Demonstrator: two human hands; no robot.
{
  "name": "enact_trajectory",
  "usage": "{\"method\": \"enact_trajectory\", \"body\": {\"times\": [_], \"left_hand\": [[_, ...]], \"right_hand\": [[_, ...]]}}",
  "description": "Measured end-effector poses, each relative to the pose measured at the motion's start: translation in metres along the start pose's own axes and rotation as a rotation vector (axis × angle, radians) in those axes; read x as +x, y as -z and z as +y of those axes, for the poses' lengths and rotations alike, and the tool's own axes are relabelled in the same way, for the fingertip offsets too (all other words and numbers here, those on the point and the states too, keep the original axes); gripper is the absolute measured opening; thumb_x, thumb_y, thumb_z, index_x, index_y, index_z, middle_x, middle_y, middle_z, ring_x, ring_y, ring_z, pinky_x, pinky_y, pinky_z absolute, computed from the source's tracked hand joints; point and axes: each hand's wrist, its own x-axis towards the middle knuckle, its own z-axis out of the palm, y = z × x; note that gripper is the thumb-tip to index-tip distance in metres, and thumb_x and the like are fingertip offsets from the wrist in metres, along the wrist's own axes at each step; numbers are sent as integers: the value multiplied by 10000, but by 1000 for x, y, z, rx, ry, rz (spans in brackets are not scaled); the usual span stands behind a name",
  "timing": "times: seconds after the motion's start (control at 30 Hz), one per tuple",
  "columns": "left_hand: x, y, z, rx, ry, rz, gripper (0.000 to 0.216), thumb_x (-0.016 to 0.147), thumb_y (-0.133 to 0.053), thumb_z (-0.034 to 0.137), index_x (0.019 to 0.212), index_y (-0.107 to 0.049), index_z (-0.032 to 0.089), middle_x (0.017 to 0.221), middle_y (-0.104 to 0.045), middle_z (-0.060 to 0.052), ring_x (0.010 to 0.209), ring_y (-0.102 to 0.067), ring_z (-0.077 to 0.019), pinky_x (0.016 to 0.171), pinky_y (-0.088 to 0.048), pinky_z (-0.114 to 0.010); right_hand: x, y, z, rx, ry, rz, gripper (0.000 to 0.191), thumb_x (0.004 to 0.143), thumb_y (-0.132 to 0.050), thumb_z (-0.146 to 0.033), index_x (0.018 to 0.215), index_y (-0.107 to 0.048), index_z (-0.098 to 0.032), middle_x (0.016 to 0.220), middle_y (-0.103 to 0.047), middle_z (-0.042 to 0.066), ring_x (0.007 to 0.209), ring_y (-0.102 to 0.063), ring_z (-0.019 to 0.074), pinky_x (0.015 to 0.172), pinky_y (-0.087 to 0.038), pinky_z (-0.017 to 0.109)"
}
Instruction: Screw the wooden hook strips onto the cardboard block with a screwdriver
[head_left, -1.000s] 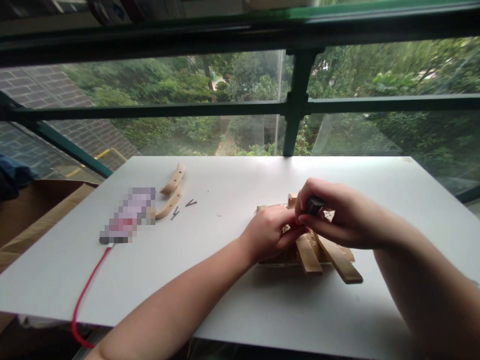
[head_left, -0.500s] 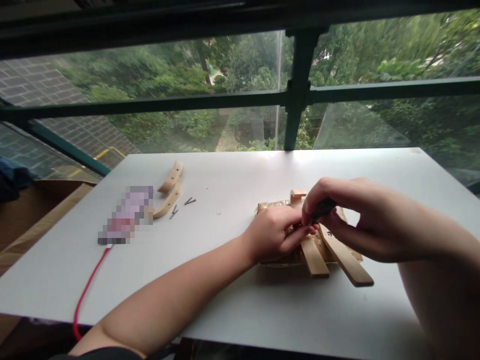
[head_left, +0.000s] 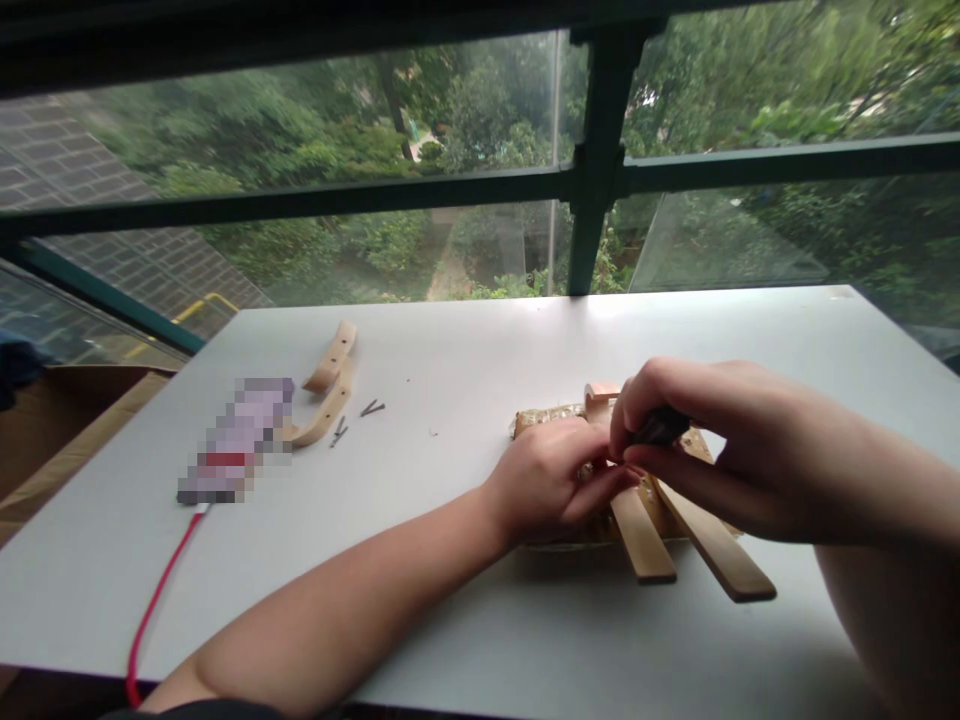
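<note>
A small wooden assembly (head_left: 660, 520) of flat slats lies on the white table (head_left: 480, 620), right of centre, with two slat ends sticking out toward me. My left hand (head_left: 551, 480) rests on its left part, fingers curled and pinched against the wood. My right hand (head_left: 697, 440) hovers just above it, fingers wrapped round a short dark tool handle (head_left: 658, 428) pointed down at the spot where my left fingertips meet the wood. The tool's tip is hidden by my fingers.
Two curved wooden pieces with holes (head_left: 326, 385) lie at the left, with a few small dark screws (head_left: 360, 415) beside them. A blurred-out object (head_left: 236, 440) with a red cord (head_left: 161, 590) sits further left. A cardboard box (head_left: 60, 430) stands beyond the table's left edge. A window lies behind.
The view has tilted down and shifted slightly. My right hand has turned a little on the tool handle; both hands stay on the wooden assembly.
</note>
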Motion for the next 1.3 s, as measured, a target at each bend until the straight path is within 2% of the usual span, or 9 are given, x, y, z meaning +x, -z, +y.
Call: {"method": "enact_trajectory", "body": {"times": [0.1, 0.23, 0.37, 0.47, 0.73, 0.97, 1.17, 1.3], "left_hand": [[0, 0, -1, -29, -13, 46, 203, 962, -553, 358, 913, -636, 179, 815, -690, -46, 739, -624, -154, 696, -511, -275], [0, 0, -2, -39, -43, 49, 174, 960, -548, 292, 892, -651, 169, 816, -696, -54, 756, -632, -160, 713, -508, -285], [1, 1, -1, -10, -73, 62, 176, 972, -542, 293, 908, -659, 177, 868, -724, -57, 802, -658, -166, 738, -516, -288], [-1, 0, -1, 30, -81, 87, 185, 966, -539, 277, 840, -638, 184, 807, -705, -41, 764, -649, -158, 717, -516, -279], [0, 0, -1, 31, -84, 69, 184, 965, -548, 270, 839, -632, 166, 770, -702, -38, 718, -634, -150, 715, -510, -274], [2, 1, -1, -33, -69, 19, 157, 979, -521, 262, 973, -647, 168, 956, -735, -73, 850, -672, -173, 748, -521, -281], [-3, -1, -1, -4, 32, 89, 210, 953, -582, 363, 885, -628, 170, 778, -664, -34, 691, -608, -143, 640, -490, -254], [-2, 0, -1, -35, 42, 74, 191, 955, -580, 331, 866, -625, 169, 768, -668, -24, 680, -603, -131, 643, -482, -245]], "right_hand": [[1, -2, -1, 1, 2, 2, 135, 881, -616, -185, 988, -544, -228, 801, -633, -13, 661, -564, 125, 546, -420, 254], [1, -2, -3, -20, -15, 5, 165, 865, -628, -183, 1000, -546, -234, 810, -635, -14, 666, -569, 129, 555, -427, 261], [0, 3, -8, 12, 25, -12, 341, 810, -621, -112, 1123, -554, -230, 953, -673, 26, 768, -622, 162, 628, -470, 275], [-1, 5, -8, 37, 60, -58, 402, 785, -577, -47, 1138, -569, -240, 976, -681, 24, 792, -632, 165, 659, -478, 272], [1, 2, -1, 20, 7, -44, 176, 883, -581, -139, 1032, -541, -225, 812, -630, -33, 657, -544, 96, 567, -421, 218], [5, -3, 5, 34, -8, 2, 157, 884, -634, -224, 1006, -536, -217, 782, -608, -32, 650, -529, 102, 553, -399, 229], [6, -5, 4, 12, -9, 0, 141, 899, -633, -273, 953, -521, -206, 764, -602, -25, 625, -500, 102, 541, -372, 242], [7, -2, 2, 23, 2, 2, 183, 879, -647, -274, 999, -540, -188, 781, -612, -10, 632, -508, 111, 548, -387, 253]]}}
